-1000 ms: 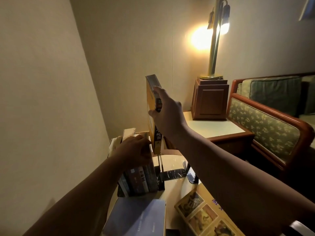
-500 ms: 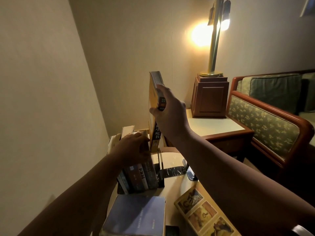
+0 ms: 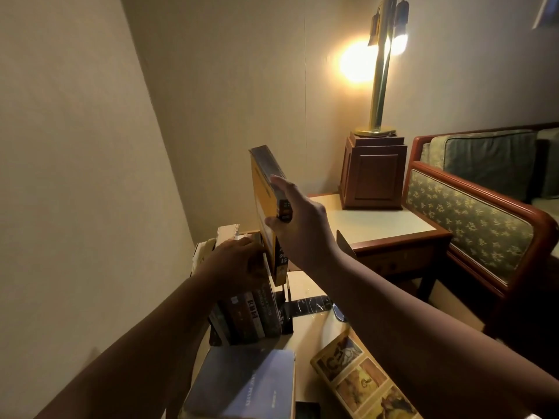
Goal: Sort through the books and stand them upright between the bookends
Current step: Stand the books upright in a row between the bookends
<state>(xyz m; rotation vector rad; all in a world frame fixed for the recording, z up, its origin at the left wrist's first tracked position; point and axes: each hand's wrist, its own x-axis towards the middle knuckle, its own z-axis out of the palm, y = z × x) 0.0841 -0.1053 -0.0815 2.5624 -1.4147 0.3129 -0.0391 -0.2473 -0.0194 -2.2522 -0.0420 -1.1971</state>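
While right hand [image 3: 298, 225], grip pinching yellow book [image 3: 264, 207], poises it over gap by bookend [image 3: 289, 316], left hand [image 3: 236, 264] clasps upright row [image 3: 254, 316]; blue book [image 3: 245, 385], illustrated book [image 3: 363, 385] lie flat on desk [image 3: 305, 343], apparently awaiting turn.

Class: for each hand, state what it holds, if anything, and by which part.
The right hand grips the yellow book around its spine, near mid-height. The left hand holds the upright books by their top edges.

The left hand [image 3: 239, 264] and right hand [image 3: 302, 228] are recorded as bare, forearms uncovered. A pale strip [image 3: 544, 416] is noted high on the right arm, unidentified.
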